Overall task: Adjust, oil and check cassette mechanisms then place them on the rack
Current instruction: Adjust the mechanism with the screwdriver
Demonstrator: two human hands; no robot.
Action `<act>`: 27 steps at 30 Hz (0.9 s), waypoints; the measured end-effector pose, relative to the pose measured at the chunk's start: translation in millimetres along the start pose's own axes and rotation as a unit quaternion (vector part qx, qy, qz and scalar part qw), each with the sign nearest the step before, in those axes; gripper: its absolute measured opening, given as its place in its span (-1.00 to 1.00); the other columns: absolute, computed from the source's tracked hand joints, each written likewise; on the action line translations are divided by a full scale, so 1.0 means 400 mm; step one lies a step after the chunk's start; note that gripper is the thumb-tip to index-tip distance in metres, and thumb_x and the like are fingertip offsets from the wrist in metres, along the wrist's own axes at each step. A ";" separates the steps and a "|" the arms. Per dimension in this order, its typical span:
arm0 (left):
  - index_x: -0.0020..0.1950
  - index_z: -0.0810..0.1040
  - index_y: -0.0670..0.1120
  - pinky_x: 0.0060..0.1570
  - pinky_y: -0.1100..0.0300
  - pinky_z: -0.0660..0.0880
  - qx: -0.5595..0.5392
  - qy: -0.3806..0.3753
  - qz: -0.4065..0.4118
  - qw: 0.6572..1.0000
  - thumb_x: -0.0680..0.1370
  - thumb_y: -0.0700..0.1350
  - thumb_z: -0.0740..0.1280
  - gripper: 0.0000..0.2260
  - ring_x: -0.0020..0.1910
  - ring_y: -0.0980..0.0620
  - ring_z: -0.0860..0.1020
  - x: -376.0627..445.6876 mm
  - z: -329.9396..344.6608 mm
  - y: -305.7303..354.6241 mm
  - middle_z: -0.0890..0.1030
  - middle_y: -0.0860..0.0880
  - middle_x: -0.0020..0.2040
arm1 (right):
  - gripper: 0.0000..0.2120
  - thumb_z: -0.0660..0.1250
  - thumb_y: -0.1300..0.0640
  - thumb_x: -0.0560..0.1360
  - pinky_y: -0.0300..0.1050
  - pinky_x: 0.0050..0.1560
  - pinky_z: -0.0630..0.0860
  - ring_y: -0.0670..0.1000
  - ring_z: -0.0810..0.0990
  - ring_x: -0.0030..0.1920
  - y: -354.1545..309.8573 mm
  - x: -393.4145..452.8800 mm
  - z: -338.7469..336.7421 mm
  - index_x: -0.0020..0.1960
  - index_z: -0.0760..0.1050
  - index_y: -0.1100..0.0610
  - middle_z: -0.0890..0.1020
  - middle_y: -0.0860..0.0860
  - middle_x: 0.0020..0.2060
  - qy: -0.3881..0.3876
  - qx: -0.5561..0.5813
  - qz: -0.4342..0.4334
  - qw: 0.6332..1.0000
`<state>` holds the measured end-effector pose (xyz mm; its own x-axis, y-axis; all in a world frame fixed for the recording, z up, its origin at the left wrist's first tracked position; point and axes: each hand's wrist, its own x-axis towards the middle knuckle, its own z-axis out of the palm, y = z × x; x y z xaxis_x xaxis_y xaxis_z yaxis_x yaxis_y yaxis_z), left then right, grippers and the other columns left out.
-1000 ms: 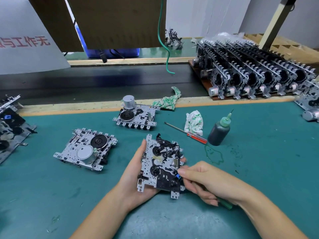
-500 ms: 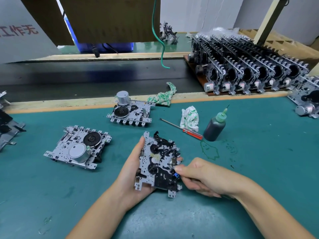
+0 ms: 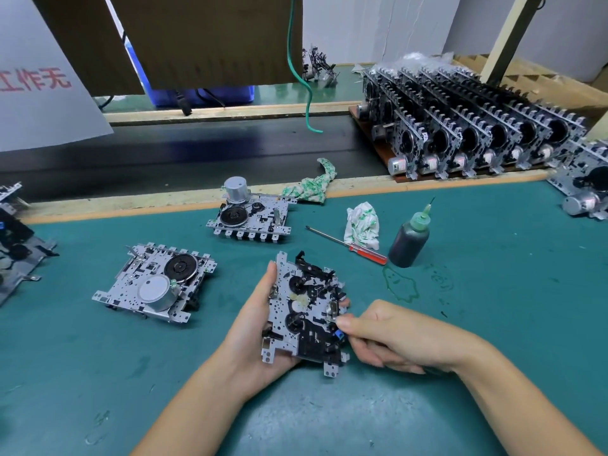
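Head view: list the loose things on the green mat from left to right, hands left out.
Mechanism with the big silver motor → mechanism at the mat's far edge → held mechanism → red-handled screwdriver → oil bottle.

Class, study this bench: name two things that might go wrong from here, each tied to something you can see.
1. The oil bottle stands uncapped beside a green spill; a passing sleeve might tip it or smear oil.
2. The left hand cradles the held mechanism from beneath while the right hand works its edge; a hard push might make it slip.
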<state>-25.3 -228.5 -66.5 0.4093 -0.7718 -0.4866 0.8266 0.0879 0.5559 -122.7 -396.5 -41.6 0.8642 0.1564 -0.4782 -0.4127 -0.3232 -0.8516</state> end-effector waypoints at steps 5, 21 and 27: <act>0.18 0.57 -0.32 0.16 -0.10 0.51 -0.078 -0.035 0.004 0.996 0.42 0.28 0.25 -0.32 0.18 -0.22 0.56 -0.028 0.007 0.001 0.52 -0.30 0.26 | -0.56 0.13 -0.12 0.53 -0.34 -0.64 0.18 -0.11 0.14 -0.71 0.001 -0.015 -0.025 -0.41 0.45 0.10 0.24 -0.05 -0.71 0.001 0.086 -0.037 0.996; 0.24 0.49 -0.38 0.29 -0.17 0.34 -0.134 -0.048 0.015 0.990 0.41 0.40 0.20 -0.15 0.27 -0.39 0.45 -0.022 -0.018 0.006 0.43 -0.40 0.31 | -0.57 0.17 -0.13 0.53 -0.30 -0.61 0.15 -0.07 0.20 -0.68 0.015 -0.011 -0.047 -0.37 0.56 0.07 0.28 -0.01 -0.66 0.134 0.088 -0.050 0.986; 0.23 0.57 -0.25 0.29 -0.17 0.37 -0.016 -0.072 -0.006 0.997 0.52 0.31 0.07 -0.31 0.21 -0.34 0.51 -0.008 -0.041 0.021 0.50 -0.33 0.28 | -0.79 0.20 -0.15 0.52 -0.15 -0.20 0.40 -0.12 0.49 -0.23 0.034 0.008 -0.037 -0.09 0.60 -0.17 0.58 -0.15 -0.29 0.382 -0.367 -0.037 0.847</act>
<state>-13.0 -215.0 -71.5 0.3410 -0.8551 -0.3905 0.8441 0.0957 0.5276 -121.2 -414.2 -51.6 0.9299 -0.3573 0.0869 -0.3017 -0.8764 -0.3753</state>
